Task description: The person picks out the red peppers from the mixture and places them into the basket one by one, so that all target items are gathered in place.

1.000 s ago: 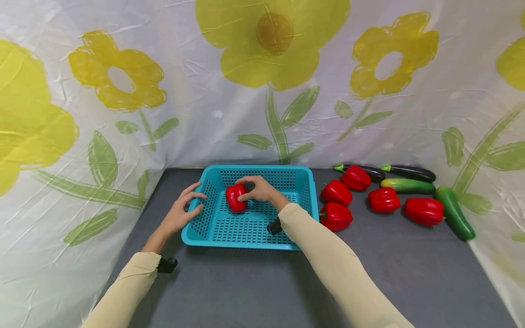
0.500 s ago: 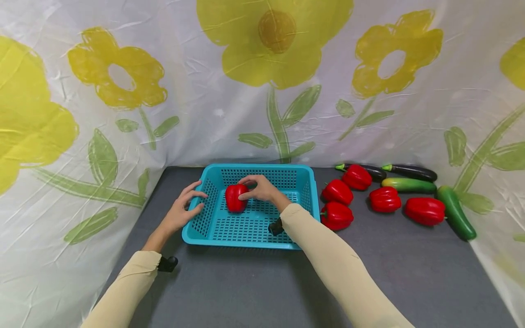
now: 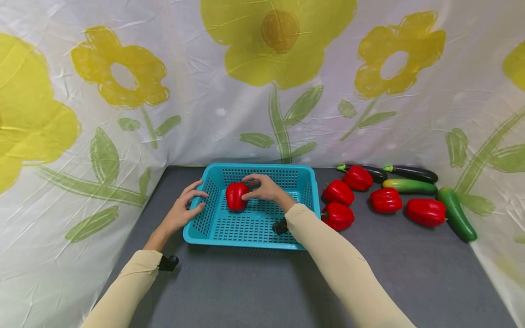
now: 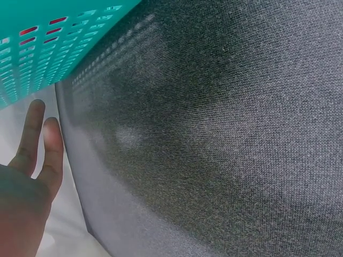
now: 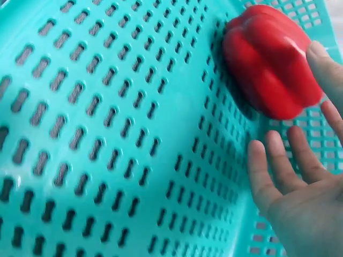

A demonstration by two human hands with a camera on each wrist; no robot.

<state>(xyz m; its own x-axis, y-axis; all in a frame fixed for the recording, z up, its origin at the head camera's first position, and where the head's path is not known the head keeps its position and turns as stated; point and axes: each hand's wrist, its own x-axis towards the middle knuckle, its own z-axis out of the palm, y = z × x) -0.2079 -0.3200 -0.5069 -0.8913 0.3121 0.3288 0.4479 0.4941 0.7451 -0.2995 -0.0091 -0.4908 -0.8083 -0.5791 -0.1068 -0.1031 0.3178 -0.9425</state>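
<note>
We are holding our fingers loose: right hand beside the pepper in the basket, left hand beside it.

Clearances and obstructions, head view

Passage: grey tabletop, lower middle of the frame, between left sleeve and right sleeve. 
Passage: basket, open from above; bare floor strip below the red pepper, centre of the frame. 
Obstacle: raised basket walls, all four sides. 
Obstacle: left hand, along the left wall. 
Obstacle: right hand, over the basket's middle, at the pepper's right; its sleeve crosses the lower right corner. 
Obstacle: two nearest loose peppers, just beside the right wall. 
Obstacle: flowered curtain, behind the basket.
</note>
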